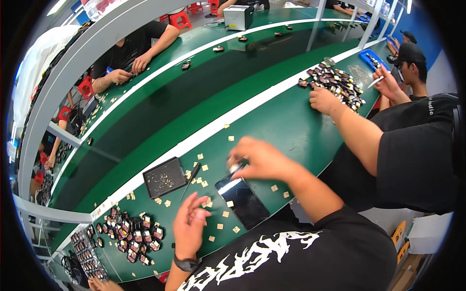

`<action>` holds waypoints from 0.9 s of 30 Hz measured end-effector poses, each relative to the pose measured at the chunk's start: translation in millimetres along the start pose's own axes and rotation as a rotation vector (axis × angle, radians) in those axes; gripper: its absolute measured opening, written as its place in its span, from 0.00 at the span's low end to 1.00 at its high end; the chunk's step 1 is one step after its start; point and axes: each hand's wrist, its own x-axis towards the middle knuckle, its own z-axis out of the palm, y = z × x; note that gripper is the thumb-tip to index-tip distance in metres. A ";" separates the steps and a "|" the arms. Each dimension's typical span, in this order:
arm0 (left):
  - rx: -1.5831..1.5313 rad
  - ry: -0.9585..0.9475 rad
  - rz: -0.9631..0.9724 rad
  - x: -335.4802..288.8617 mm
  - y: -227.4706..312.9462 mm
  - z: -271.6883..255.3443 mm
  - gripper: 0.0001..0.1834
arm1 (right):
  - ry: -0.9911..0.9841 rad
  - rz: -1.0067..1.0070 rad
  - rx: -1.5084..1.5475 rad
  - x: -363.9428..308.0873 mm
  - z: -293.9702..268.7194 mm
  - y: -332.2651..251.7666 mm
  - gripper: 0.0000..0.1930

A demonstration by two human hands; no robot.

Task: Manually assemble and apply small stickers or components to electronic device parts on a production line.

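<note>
My right hand, smeared by motion, grips a small dark part with a shiny face just above the far end of a black smartphone. My left hand is lifted near the table's front edge, fingers loosely bent and apart, with nothing visible in it. A thin black-handled screwdriver lies beyond it, beside a shallow black tray strewn with tiny screw-like bits. Small beige squares are scattered around the phone, one resting on its edge.
Left of me lies a heap of small dark modules, next to a clear tray of modules. At right, a co-worker's hand touches another module pile. The dark green belt carries several modules; a grey frame rises at left.
</note>
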 end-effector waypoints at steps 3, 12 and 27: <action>-0.521 -0.205 -0.217 18.3 -4.2 -1.8 0.24 | -0.223 -0.125 0.172 -5.4 27.4 -49.8 0.26; 0.379 0.482 0.103 -26.4 3.9 -110.3 0.16 | 0.295 0.244 -0.145 -23.7 -31.7 23.2 0.11; 1.258 0.774 -0.037 -47.8 7.0 -186.5 0.28 | 0.939 1.027 -0.949 -31.8 -213.5 190.5 0.23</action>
